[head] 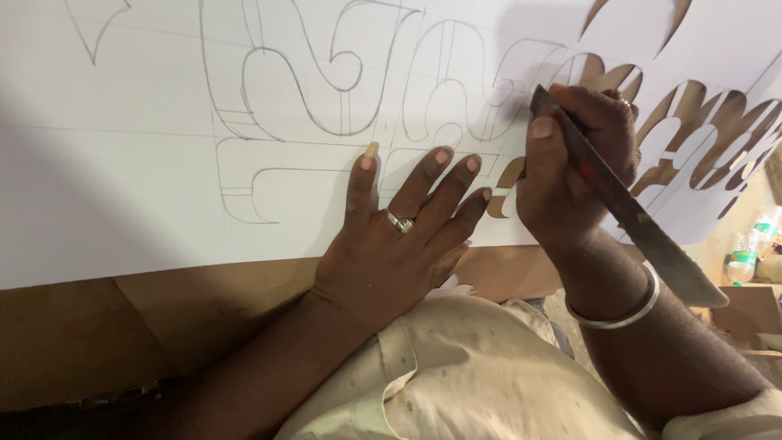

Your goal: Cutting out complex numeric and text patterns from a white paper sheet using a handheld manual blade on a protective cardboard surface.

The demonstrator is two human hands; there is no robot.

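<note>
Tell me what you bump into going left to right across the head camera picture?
Pencil-drawn shapes on the white sheet → left hand pressing flat → right hand gripping a long blade → cut-out holes → plastic bottle.

The left hand (399, 236) lay flat on the sheet (122, 163); at its three o'clock the right hand (570, 171) gripped the blade (643, 232), with bottles (745, 253) beyond.

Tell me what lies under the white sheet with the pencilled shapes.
Under the white sheet a brown board shows along the near edge and through the cut-out gaps on the right. The left hand lies flat on the sheet; what is beneath the uncut part is covered.
</note>
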